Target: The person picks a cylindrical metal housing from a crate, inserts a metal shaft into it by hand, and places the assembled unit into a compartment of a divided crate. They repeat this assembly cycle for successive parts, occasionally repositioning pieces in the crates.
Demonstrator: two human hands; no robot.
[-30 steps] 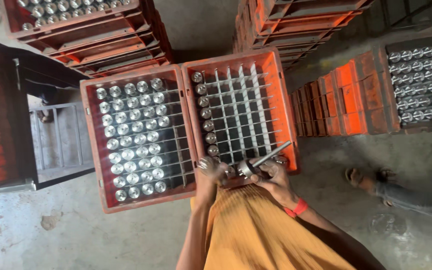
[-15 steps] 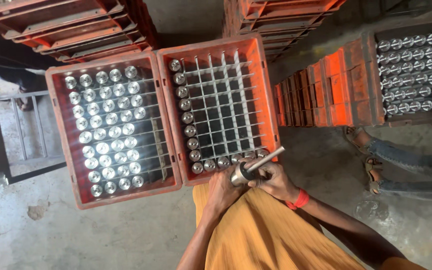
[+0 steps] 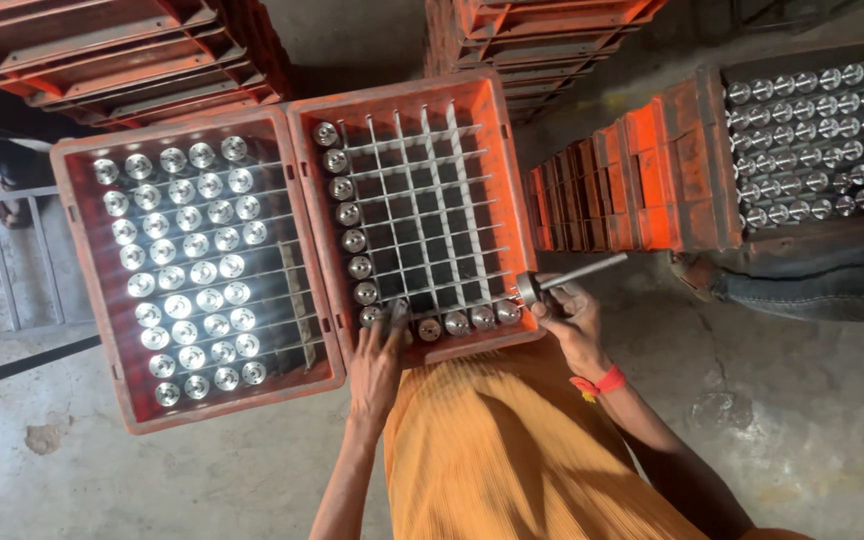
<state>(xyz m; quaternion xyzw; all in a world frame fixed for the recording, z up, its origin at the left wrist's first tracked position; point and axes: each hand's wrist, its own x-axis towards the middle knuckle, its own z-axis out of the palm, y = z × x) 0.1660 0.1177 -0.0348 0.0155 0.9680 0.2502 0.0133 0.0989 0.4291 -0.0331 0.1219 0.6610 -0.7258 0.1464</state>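
Observation:
Two orange plastic crates stand side by side in front of me. The left crate (image 3: 87, 300) is full of upright metal parts with round shiny heads (image 3: 192, 275). The right crate (image 3: 502, 200) has a white grid; metal parts fill only its left column and near row. My left hand (image 3: 377, 365) rests on the near rim of the right crate, fingers on a part at the near left corner. My right hand (image 3: 572, 320) grips a metal part (image 3: 567, 278) with a round head and a long thin stem, held sideways over the crate's near right corner.
Stacks of empty orange crates (image 3: 542, 30) stand beyond and at the upper left. At the right, another crate (image 3: 682, 170) holds several metal parts, beside another person's jeans-clad leg and foot (image 3: 802, 290). A metal frame (image 3: 12, 270) stands at left. The floor is grey concrete.
The view has shifted, so both crates sit more to the right. My left hand moved from beside the held part down to the crate's near left corner. My right hand keeps the stemmed part.

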